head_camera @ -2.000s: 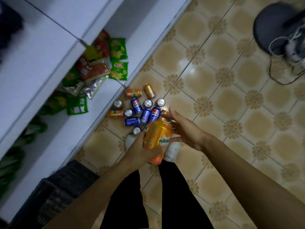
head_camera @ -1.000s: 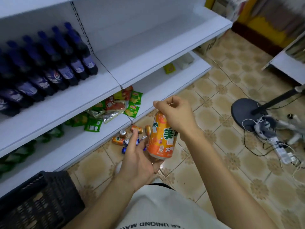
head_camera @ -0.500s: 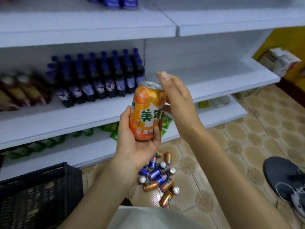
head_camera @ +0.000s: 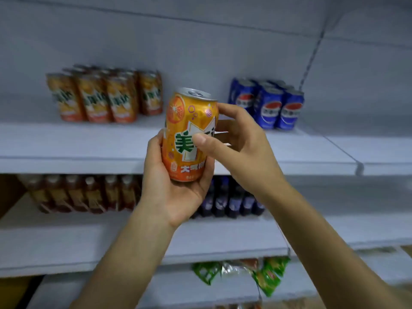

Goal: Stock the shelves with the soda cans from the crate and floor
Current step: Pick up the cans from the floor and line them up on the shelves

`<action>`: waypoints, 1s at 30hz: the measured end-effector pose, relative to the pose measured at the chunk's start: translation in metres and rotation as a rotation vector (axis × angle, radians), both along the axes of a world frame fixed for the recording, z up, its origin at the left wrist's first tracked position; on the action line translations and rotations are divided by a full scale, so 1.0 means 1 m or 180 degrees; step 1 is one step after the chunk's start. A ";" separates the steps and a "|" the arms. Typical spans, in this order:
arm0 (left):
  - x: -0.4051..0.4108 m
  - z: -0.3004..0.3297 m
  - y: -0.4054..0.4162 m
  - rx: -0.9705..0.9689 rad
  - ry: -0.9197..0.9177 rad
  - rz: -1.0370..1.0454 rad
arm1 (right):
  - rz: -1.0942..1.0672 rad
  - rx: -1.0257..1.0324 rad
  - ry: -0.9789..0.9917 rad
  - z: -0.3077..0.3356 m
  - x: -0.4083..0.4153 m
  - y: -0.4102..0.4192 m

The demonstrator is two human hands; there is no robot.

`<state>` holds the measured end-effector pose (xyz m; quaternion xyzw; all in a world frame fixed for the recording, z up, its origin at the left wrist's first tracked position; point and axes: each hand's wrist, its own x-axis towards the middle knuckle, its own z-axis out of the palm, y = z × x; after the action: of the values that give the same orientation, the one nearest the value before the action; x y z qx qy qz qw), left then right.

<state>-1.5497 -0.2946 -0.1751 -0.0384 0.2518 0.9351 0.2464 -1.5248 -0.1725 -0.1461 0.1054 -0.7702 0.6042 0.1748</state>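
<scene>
My left hand (head_camera: 176, 192) cups the orange can (head_camera: 189, 134) from below, fingers wrapped round its base; my right hand (head_camera: 236, 148) pinches its side, thumb on the label. Can axis upright. The orange row (head_camera: 104, 97) stands up-left and farther back on the shelf (head_camera: 89, 141); left hand is nearer.

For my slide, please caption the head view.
Both hands hold an orange can before the shelf of orange cans.

Ahead of me, the white metal top shelf (head_camera: 200, 128) lies bare between the blurred block of orange soda cans (head_camera: 104, 97) and the cluster of blue cola cans (head_camera: 267, 105); its right stretch is also open.
</scene>
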 end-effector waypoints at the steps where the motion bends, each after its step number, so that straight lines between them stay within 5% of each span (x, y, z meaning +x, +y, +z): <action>1: -0.015 0.005 -0.010 0.0004 0.0019 0.0040 | 0.0025 0.0064 0.0042 0.006 -0.017 -0.009; 10: -0.117 0.024 -0.071 -0.0469 0.0299 0.0066 | 0.0463 0.0969 0.0007 0.061 -0.132 -0.057; 13: -0.150 0.018 -0.093 -0.1979 0.1185 0.1060 | 0.0322 0.1178 -0.0140 0.063 -0.169 -0.060; 16: -0.194 0.011 -0.131 -0.4158 0.3594 0.2418 | 0.0103 0.1620 -0.0198 0.051 -0.203 -0.064; 18: -0.231 0.006 -0.153 -0.5808 0.4759 0.2443 | 0.0019 0.1618 -0.0348 0.040 -0.224 -0.068; 20: -0.258 0.004 -0.163 -0.6558 0.5298 0.2050 | -0.0032 0.1528 -0.0497 0.030 -0.240 -0.071; 23: -0.280 -0.003 -0.165 -0.6834 0.5692 0.1702 | -0.0056 0.1371 -0.0584 0.018 -0.259 -0.077; 30: -0.282 -0.018 -0.151 -0.6637 0.5677 0.2469 | -0.0274 0.0765 -0.0420 -0.014 -0.267 -0.081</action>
<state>-1.8318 -0.4455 -0.1931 0.3272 0.8552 0.0432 -0.3996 -1.7919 -0.2539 -0.1596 0.0525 -0.8507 0.5052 0.1356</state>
